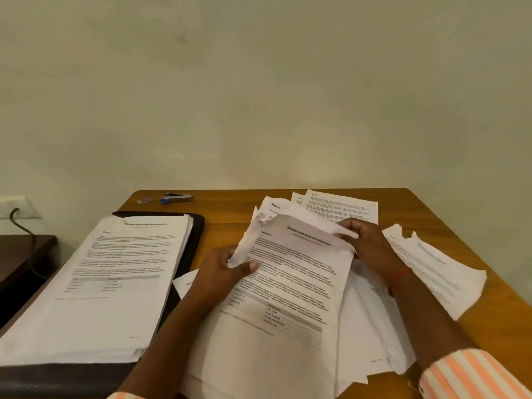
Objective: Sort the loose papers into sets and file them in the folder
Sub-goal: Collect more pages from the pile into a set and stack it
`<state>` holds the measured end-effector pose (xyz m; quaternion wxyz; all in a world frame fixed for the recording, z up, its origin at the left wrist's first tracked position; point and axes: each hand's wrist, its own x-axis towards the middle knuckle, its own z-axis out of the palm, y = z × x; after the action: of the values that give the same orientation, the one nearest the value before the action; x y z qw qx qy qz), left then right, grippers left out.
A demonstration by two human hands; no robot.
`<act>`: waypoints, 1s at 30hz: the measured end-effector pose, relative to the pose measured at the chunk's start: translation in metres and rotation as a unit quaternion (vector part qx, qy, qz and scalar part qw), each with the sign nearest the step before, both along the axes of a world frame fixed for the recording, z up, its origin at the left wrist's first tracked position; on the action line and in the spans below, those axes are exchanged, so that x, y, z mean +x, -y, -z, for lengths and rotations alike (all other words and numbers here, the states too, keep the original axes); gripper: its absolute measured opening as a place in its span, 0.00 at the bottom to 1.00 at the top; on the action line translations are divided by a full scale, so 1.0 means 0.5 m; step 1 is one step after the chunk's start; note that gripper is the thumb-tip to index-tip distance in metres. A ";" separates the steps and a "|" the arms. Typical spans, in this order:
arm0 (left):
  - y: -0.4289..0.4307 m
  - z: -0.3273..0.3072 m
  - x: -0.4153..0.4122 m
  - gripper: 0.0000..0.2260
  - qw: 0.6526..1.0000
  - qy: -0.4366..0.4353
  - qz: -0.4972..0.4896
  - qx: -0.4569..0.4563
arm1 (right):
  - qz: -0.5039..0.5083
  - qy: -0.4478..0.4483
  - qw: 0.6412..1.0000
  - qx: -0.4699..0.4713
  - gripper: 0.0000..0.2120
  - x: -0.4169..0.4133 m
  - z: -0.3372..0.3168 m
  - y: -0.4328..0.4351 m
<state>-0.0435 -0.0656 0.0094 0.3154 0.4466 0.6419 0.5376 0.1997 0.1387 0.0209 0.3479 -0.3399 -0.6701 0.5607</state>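
While the left hand [227, 272] pinched the left edge of a printed sheet [290, 272], thumb pressed on top and fingers tucked beneath, the right hand [365, 246] gripped the same sheet at its upper right corner with curled fingers. The sheet was raised at its far end, its top left corner crumpled, and it sloped down over a heap of loose papers [362, 326] that spread across the wooden table [475, 312] in front of the person. More printed pages [342, 207] lay at the far edge of the heap, and a creased, torn-edged page [437, 272] lay apart to the right. To the left, a thick, squared stack of papers [115, 277] rested on an open black folder [187, 243], whose dark border showed along the stack's far, right and near sides. Beyond the folder, near the table's far edge, lay a stapler [177, 198] with a blue end, and just beside it a small object [144, 200] too blurred to identify. A striped orange and white sleeve [466, 375] covered the right forearm, and a red band [400, 275] circled that wrist. A cable [23, 226] ran from a wall socket [17, 207] at far left.
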 end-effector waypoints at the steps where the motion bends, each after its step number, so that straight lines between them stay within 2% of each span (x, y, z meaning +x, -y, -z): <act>1: 0.000 -0.002 -0.001 0.12 1.000 0.003 0.000 -0.002 | 0.023 -0.025 0.999 0.013 0.06 -0.006 0.003 -0.002; 3: 0.001 -0.004 -0.001 0.11 1.000 0.008 -0.002 -0.008 | 0.048 -0.050 0.997 0.042 0.06 -0.015 0.008 -0.005; 7: -0.001 -0.002 0.001 0.11 1.000 0.005 -0.003 -0.017 | 0.075 -0.037 0.992 0.094 0.05 -0.014 0.012 -0.010; 14: 0.002 -0.006 0.005 0.08 1.000 0.017 0.002 -0.017 | 0.123 -0.060 0.986 0.093 0.06 -0.007 0.007 -0.013; 22: 0.002 -0.005 0.001 0.10 1.000 0.024 0.008 -0.018 | 0.127 -0.078 0.984 0.094 0.07 -0.008 0.004 -0.009; 24: 0.002 -0.004 0.001 0.11 1.000 0.016 0.005 -0.023 | 0.133 -0.058 0.984 0.107 0.07 -0.004 0.004 -0.014; 26: 0.005 -0.006 -0.005 0.10 1.000 0.004 -0.013 -0.023 | 0.186 -0.019 0.973 0.134 0.07 0.005 0.007 -0.029; 28: 0.012 -0.010 -0.022 0.07 0.999 -0.002 -0.051 -0.015 | 0.272 0.048 0.945 0.174 0.09 0.022 0.012 -0.047; 30: 0.015 -0.009 -0.046 0.08 0.994 0.007 -0.106 0.001 | 0.346 0.115 0.910 0.197 0.14 0.038 0.016 -0.057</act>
<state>-0.0665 -0.0731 0.0140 0.2606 0.3730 0.6826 0.5719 0.2186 0.1674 0.0130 0.5008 -0.5367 -0.6429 0.2187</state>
